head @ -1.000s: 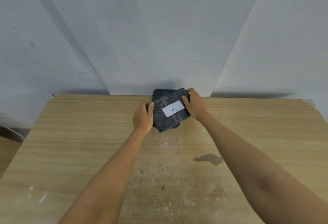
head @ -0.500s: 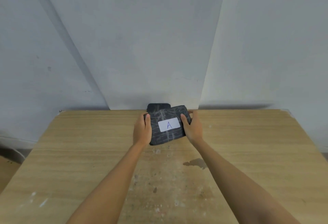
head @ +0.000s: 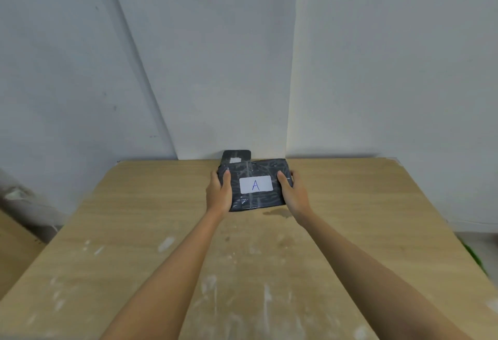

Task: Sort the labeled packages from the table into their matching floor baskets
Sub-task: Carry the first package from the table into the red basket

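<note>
Black package [head: 256, 175] between both hands [head: 218, 191]

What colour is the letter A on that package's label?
Blue, on a white label, in the head view.

Front package: flat black plastic-wrapped packet [head: 256, 184] with white label [head: 255, 184] marked "A", face up, gripped at both short sides.
Rear package: second black wrapped packet [head: 236, 156], at table's far edge, partly hidden behind the first.
</note>
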Tool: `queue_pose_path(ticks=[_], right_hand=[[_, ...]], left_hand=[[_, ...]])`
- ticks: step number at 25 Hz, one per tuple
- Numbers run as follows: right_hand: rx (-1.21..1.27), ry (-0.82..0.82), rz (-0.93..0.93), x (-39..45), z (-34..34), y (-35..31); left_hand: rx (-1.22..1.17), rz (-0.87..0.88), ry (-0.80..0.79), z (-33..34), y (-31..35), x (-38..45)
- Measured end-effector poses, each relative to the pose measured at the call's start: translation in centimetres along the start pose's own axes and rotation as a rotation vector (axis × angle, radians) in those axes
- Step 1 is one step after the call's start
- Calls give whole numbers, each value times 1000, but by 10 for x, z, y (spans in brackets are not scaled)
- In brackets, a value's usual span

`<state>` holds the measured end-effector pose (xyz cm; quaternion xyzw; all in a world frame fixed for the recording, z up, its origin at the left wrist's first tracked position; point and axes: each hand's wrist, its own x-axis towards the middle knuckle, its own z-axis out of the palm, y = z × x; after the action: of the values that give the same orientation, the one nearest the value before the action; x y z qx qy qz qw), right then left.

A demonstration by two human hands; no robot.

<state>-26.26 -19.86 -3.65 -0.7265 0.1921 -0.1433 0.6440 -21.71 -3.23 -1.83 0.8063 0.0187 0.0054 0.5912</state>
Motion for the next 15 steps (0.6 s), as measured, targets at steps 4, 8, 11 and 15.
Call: queue_pose_path(ticks=[4,8,11,15], right_hand=[[12,55,8,-71,-52,11],[-43,123,47,-130,-122,28],[-39,191,66,-155,-182,39],[-38,281,90,-164,-266,50]], left_hand=[[29,63,-49,19,-2,-72],[69,79,-148,59,-7,-140],[108,85,-262,102,6,-181],[98,128,-337,177,32,-217]])
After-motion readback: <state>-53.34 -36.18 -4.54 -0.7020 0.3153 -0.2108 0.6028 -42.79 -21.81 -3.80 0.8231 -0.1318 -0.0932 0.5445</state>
